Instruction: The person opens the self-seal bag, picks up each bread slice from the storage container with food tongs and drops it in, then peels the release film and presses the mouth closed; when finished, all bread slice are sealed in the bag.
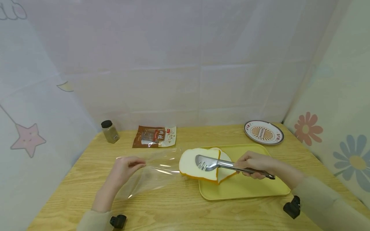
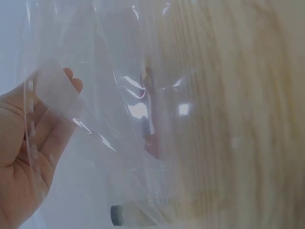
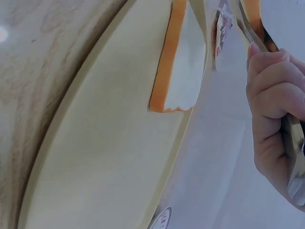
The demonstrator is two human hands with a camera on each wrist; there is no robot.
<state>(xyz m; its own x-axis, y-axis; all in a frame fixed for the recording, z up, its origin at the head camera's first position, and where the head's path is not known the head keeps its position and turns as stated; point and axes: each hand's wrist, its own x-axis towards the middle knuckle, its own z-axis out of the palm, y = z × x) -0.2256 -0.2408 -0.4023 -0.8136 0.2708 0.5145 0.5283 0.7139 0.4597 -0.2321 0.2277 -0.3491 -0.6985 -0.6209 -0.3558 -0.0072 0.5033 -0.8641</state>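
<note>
L hand [image 1: 127,171] pinching clear, thin plastic bag [image 1: 162,171], R hand [image 1: 254,165] gripping silver metal tongs [image 1: 225,164] on white, orange-crusted bread slice [image 1: 189,162] overhanging yellow rectangular plastic tray [image 1: 245,187]; slice best held level, bag mouth wide, approx. in line w/ it.

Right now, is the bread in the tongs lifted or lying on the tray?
Lifted: the tongs hold that slice, and the right wrist view shows it apart from the tray.
</note>
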